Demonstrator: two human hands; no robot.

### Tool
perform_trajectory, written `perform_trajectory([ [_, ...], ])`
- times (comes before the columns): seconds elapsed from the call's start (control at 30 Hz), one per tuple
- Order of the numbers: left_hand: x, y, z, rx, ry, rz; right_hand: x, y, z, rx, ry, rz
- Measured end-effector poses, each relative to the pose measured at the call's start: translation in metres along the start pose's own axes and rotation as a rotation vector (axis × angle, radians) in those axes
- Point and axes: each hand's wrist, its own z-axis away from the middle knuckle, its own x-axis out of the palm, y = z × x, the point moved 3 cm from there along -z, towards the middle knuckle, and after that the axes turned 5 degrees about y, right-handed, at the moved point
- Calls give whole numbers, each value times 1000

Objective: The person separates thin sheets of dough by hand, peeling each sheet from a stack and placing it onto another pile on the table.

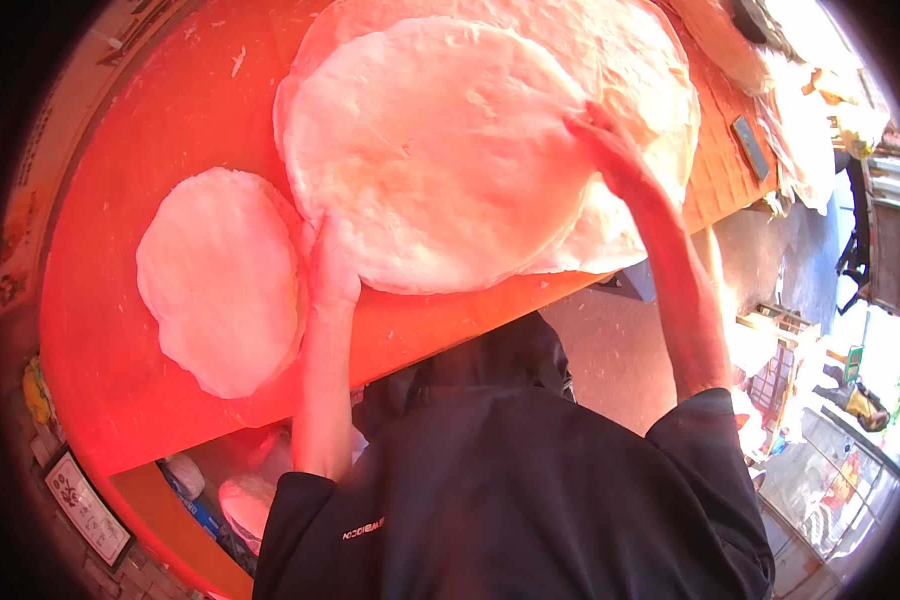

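A large, pale round sheet [435,157], which looks like flattened dough, lies on top of a wider pale sheet [645,82] on the table. My left hand [330,266] has the lower left rim of the top sheet, thumb on its upper face, the other fingers mostly hidden. At the right rim, my right hand [604,139] pinches the edge with its fingertips. A smaller oval pale sheet [221,285] rests to the left, close beside my left wrist. Strong red light tints everything here.
The orange-red table [120,360] has its front edge just before my body. A dark flat bar [751,148] lies near its right end, by a pale heap [795,142]. Below the table are bags [247,502]. Far right, a person [862,405] is in the bright background.
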Motion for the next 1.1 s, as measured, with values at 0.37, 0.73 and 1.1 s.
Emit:
perform_trajectory([
  [0.37, -6, 16, -21, 252, 160, -122, 7, -47, 0, -83, 101, 19],
  [0.73, -224, 215, 50, 385, 394, -104, 289, -100, 60, -36, -494, -218],
  [1.1, -443, 182, 14, 170, 562, -433, 400, 8, 70, -208, -492, 370],
])
